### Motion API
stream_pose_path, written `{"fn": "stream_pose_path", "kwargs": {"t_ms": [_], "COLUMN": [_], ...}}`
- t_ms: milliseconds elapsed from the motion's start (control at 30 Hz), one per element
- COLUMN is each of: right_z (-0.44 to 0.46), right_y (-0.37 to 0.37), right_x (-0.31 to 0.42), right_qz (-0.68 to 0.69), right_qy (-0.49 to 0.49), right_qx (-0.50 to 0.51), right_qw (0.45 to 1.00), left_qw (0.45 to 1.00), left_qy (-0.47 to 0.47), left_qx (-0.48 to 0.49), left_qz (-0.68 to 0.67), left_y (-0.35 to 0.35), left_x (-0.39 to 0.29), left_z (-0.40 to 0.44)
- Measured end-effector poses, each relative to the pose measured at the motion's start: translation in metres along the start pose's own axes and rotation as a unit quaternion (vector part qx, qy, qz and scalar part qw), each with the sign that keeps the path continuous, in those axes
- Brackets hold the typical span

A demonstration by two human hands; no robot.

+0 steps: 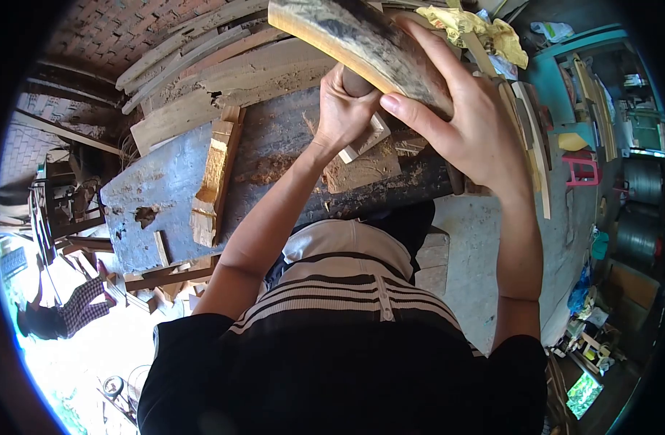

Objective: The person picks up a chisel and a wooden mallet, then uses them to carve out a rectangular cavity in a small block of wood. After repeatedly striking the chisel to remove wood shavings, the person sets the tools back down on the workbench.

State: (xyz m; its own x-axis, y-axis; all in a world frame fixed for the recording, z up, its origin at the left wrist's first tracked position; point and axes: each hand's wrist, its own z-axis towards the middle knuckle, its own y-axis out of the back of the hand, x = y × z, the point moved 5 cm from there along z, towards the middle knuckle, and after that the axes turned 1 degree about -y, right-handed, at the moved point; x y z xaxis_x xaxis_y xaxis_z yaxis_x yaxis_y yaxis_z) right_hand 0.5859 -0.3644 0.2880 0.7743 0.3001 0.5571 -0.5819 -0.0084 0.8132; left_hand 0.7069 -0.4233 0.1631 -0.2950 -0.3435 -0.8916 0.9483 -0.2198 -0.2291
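Note:
A thick, curved block of wood (pixel 372 47) is raised close to the camera at the top, its face mottled grey and black and its edge pale yellow. My left hand (pixel 343 112) is closed around a round brown handle-like stub (pixel 357 83) just under the block; whether the two are joined I cannot tell. My right hand (pixel 466 119) lies over the block's right end, thumb on the near edge and fingers along the far side. Below the hands, a flat board piece (pixel 361 170) and a small pale wood block (pixel 372 141) rest on the dark workbench (pixel 158 174).
A notched, golden-brown timber piece (pixel 215 174) lies on the bench at left. Long curved planks (pixel 231 80) are stacked behind it. Yellow crumpled wrapping (pixel 492 32) sits at the upper right, a pink stool (pixel 582 168) beyond. Another person (pixel 60 312) is at the far left.

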Motion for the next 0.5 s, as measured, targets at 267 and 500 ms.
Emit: {"fn": "stream_pose_path", "kwargs": {"t_ms": [267,500], "right_z": [-0.001,-0.024], "right_y": [-0.002,-0.015], "right_x": [0.005,-0.033], "right_qz": [-0.022,0.228], "right_qy": [-0.084,-0.035], "right_qx": [0.063,-0.088], "right_qw": [0.994,0.969], "left_qw": [1.000,0.994], "left_qy": [-0.013,0.058], "left_qx": [0.013,-0.090], "left_qz": [-0.006,0.019], "left_y": [-0.004,0.027], "left_x": [0.005,-0.002], "left_z": [-0.008,-0.003]}}
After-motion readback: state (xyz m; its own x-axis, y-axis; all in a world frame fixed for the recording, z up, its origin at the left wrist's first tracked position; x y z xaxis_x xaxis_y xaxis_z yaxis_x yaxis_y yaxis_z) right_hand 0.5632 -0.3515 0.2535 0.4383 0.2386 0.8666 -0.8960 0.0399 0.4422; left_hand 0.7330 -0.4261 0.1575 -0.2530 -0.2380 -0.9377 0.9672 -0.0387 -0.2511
